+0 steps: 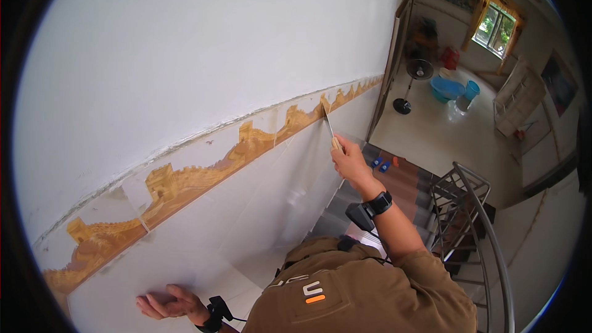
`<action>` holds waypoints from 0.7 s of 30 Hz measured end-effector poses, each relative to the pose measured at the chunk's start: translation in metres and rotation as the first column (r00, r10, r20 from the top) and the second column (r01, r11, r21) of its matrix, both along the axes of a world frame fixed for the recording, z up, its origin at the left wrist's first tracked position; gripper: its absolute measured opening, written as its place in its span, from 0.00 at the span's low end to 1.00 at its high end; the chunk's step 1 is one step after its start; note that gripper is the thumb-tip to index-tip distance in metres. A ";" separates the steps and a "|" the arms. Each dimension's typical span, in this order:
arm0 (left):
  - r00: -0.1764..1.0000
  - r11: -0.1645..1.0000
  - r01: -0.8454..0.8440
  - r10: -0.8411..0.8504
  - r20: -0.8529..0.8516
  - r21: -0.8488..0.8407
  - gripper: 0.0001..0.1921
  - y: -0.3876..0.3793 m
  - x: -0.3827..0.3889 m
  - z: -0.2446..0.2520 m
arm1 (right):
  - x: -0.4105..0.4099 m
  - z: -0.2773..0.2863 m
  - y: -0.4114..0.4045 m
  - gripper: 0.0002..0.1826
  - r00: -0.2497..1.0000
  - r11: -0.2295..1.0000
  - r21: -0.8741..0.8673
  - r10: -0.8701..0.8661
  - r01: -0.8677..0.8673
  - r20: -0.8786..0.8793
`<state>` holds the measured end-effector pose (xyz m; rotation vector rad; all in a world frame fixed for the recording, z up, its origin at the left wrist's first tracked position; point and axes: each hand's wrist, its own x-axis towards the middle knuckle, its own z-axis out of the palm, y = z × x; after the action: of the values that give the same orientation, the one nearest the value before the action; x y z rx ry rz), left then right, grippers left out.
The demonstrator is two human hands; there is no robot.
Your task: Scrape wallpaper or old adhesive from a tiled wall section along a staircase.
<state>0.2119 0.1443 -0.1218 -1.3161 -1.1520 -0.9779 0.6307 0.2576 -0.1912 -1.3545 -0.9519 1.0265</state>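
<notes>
My right hand point(352, 163) grips the wooden handle of a putty knife point(329, 122), whose thin metal blade reaches up to the decorative border tiles point(206, 173). The blade tip appears to touch the border, though the exact contact is too small to tell. These tiles carry a yellow-brown picture of a walled fortification. Along their upper edge runs a rough grey-white seam point(194, 136), below the white painted wall point(222, 41). At the lower left, my left hand point(169, 305) holds nothing. Its fingers are loosely curled and apart, close to the pale wall tiles point(203, 249).
Stairs point(409, 185) descend on my right beside a metal handrail point(492, 240). Blue slippers point(380, 165) lie near the lower steps. On the floor beyond are a pedestal fan point(407, 90), a blue basin point(447, 88) and a blue bucket point(471, 90). A door frame point(393, 55) borders the wall.
</notes>
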 end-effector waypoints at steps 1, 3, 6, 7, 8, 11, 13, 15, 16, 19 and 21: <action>1.000 1.000 -0.004 0.004 -0.004 -0.005 0.22 -0.001 0.000 0.001 | -0.004 -0.001 -0.003 0.22 0.999 1.000 0.005 -0.006 0.006 0.041; 1.000 1.000 0.001 -0.001 -0.010 -0.001 0.22 -0.001 0.000 0.002 | -0.003 -0.007 0.000 0.22 0.993 0.998 0.047 -0.045 0.040 0.105; 1.000 1.000 0.001 -0.001 -0.013 0.004 0.22 -0.001 0.001 0.002 | 0.008 -0.012 0.011 0.23 0.992 0.996 0.069 -0.059 0.052 0.114; 1.000 1.000 -0.008 0.008 -0.011 0.005 0.22 -0.001 0.000 0.003 | 0.011 -0.012 0.012 0.24 0.998 0.998 0.049 -0.028 0.025 0.059; 1.000 1.000 -0.008 0.008 -0.011 0.004 0.22 -0.002 0.000 0.003 | 0.011 -0.014 0.009 0.24 0.998 0.999 0.048 -0.027 0.024 0.060; 1.000 1.000 -0.003 0.004 -0.016 0.016 0.22 -0.001 0.001 0.002 | 0.005 -0.021 0.008 0.24 0.993 0.999 0.053 -0.012 0.005 0.120; 1.000 1.000 -0.031 0.031 -0.006 -0.003 0.22 -0.003 0.002 0.001 | 0.003 -0.030 0.011 0.24 0.969 0.988 0.144 -0.088 0.055 0.231; 1.000 1.000 -0.005 0.005 -0.007 -0.004 0.22 -0.003 0.002 0.003 | 0.010 -0.029 0.017 0.25 0.975 0.990 0.127 -0.092 0.067 0.202; 1.000 1.000 0.021 -0.021 -0.011 -0.008 0.22 -0.003 0.003 0.004 | 0.014 -0.026 0.020 0.25 0.980 0.991 0.107 -0.097 0.079 0.172; 1.000 1.000 0.020 -0.020 0.000 0.004 0.22 0.000 0.002 0.002 | 0.016 -0.006 0.020 0.23 0.990 0.996 -0.023 -0.087 0.090 0.113; 1.000 1.000 0.004 -0.003 0.005 -0.018 0.22 -0.005 0.003 0.004 | 0.007 -0.018 0.014 0.23 0.960 0.993 0.085 -0.104 0.085 0.261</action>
<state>0.2147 0.1397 -0.1181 -1.3308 -1.1646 -0.9759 0.6377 0.2718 -0.2096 -1.4855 -1.0994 0.7423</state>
